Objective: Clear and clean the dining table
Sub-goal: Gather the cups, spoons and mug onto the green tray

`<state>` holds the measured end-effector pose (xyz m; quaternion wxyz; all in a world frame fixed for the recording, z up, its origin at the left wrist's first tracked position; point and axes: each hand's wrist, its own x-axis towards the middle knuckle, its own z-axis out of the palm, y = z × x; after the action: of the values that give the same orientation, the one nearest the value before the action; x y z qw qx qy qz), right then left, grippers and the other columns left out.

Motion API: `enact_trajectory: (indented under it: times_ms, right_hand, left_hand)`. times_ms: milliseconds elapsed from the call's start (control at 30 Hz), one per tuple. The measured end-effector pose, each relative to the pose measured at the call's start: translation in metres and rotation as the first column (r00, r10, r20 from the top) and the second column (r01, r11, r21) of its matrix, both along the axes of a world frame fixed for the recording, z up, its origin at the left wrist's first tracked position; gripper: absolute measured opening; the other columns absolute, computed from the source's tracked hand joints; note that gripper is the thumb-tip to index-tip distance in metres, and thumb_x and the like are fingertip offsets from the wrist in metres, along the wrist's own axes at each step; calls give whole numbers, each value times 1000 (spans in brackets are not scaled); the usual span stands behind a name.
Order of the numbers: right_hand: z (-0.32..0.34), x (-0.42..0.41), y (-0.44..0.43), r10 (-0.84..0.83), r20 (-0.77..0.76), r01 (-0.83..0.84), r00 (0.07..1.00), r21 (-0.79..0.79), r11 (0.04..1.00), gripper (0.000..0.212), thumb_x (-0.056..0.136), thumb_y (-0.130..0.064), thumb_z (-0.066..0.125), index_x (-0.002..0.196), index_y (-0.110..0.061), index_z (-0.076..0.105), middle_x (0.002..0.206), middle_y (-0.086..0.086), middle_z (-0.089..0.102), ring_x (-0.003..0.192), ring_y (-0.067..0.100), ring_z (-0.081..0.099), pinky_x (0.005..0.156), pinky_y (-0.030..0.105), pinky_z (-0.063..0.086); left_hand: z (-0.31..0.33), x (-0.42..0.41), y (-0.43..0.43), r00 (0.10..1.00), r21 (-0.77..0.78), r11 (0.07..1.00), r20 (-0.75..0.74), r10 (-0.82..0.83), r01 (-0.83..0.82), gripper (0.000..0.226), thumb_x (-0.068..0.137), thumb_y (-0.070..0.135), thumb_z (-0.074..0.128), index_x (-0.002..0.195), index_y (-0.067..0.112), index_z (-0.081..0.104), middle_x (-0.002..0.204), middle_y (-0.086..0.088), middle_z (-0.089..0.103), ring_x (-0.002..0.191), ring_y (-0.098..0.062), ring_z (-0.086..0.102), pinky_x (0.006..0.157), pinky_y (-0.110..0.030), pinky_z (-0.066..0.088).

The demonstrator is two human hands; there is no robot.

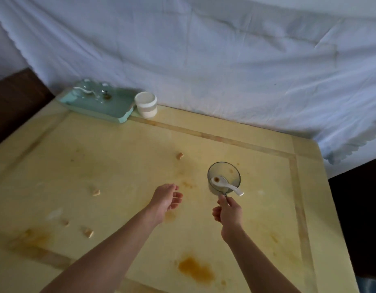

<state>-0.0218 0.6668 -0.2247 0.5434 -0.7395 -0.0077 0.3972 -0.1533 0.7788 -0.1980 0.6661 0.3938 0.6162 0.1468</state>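
One glass cup [223,176] stands on the right half of the yellow tabletop [130,166]. It holds one white spoon [225,184], whose bowl lies in the bottom with a brown smear on it and whose handle leans out over the near right rim. A few brownish dabs cling to the inside of the glass.

The right hand [228,212] reaches to the cup from the near side, thumb and forefinger pinching it at the near rim and the other fingers curled under. The left hand [166,199] hangs above the tabletop to the left of the cup and apart from it, fingers loosely spread and holding nothing.

Four small tan crumbs lie scattered on the tabletop: one [179,155] beyond the left hand, one [96,192] left of it, and two [65,222] [88,232] nearer the front left. There are several orange-brown stains, the darkest [195,269] near the front edge between the two forearms, and a paler patch [35,237] at the front left.

At the far left corner sits one pale green tray [117,108] holding clear glassware [92,89] at its far end, too blurred to count. One white cup [146,104] stands just beside the tray's right end. A white cloth [204,60] hangs behind the tabletop.
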Motion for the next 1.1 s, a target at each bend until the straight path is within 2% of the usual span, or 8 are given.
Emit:
enact_trajectory:
  times_ms: [200, 500, 800, 1100]
  right_hand:
    - [22, -74, 103, 138, 23, -139, 990, 47, 989, 24, 95, -16, 49, 77, -4, 57, 54, 8, 48, 48, 18, 44, 47, 28, 36]
    - [36, -162, 276, 228, 21, -229, 973, 89, 969, 22, 93, -17, 50, 73, -8, 54, 54, 9, 50, 46, 19, 45, 44, 24, 37]
    - [34, -190, 413, 246, 19, -247, 969, 74, 966, 24, 93, -16, 47, 70, -11, 52, 52, 7, 47, 44, 18, 45, 43, 23, 35]
    - [21, -193, 498, 270, 10, -270, 963, 32, 962, 24, 95, -18, 47, 73, -10, 52, 54, 9, 48, 44, 18, 45, 44, 24, 33]
  left_hand:
    - [10, -71, 91, 995, 16, 995, 20, 94, -95, 19, 97, 14, 37, 91, 9, 54, 74, -8, 61, 61, -18, 55, 58, -26, 42]
    - [5, -163, 237, 969, 8, 973, 95, 230, -232, 19, 97, 12, 37, 87, 8, 53, 75, -10, 59, 64, -20, 52, 61, -25, 40]
    - [-18, -210, 332, 964, 64, 966, 106, 242, -250, 19, 98, 14, 40, 106, 7, 56, 86, -9, 64, 70, -20, 57, 65, -29, 48]
    - [-38, -207, 401, 958, 60, 961, 121, 260, -269, 23, 99, 17, 38, 111, 8, 56, 93, -11, 66, 78, -21, 59, 69, -30, 50]
